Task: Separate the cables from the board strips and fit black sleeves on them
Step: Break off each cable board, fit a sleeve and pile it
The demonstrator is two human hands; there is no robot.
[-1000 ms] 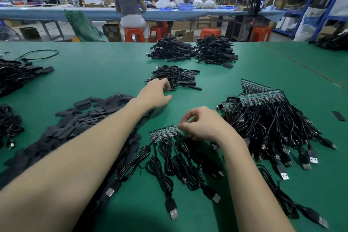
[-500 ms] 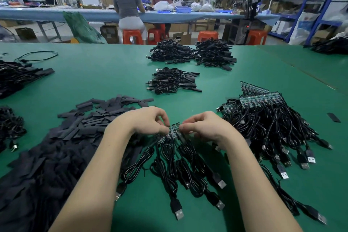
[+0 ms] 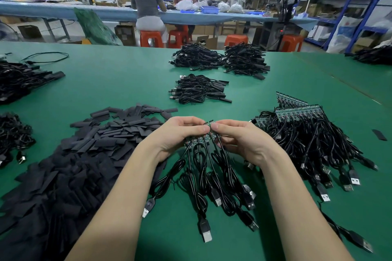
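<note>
My left hand (image 3: 180, 133) and right hand (image 3: 237, 140) both pinch the same board strip (image 3: 203, 135), thumbs and forefingers closed narrow on it from either side, my fingertips nearly meeting over its top edge. The strip stands lifted just above the desk (image 3: 118, 82), tilted up toward me, with its cables (image 3: 212, 176) hanging from its lower edge and trailing back between my forearms, plugs lying on the green surface.

I judge the strip thin, stiff and brittle along its scored joints: it should snap if bent, so each grip belongs close to the joint, on the board edges and not on the soldered wire ends, which look likely to tear. The cables are light and limp and will drag and tangle rather than resist.

Left of the strip, touching my left wrist, lies the heap of black sleeves (image 3: 84, 154): flat, soft, light pieces, probably slippery to open. Right of the strip sits the pile of unseparated strips (image 3: 301, 112) with their cables. Beyond the strip, farther up the desk, a bundle of finished cables (image 3: 199, 89) lies well apart.
</note>
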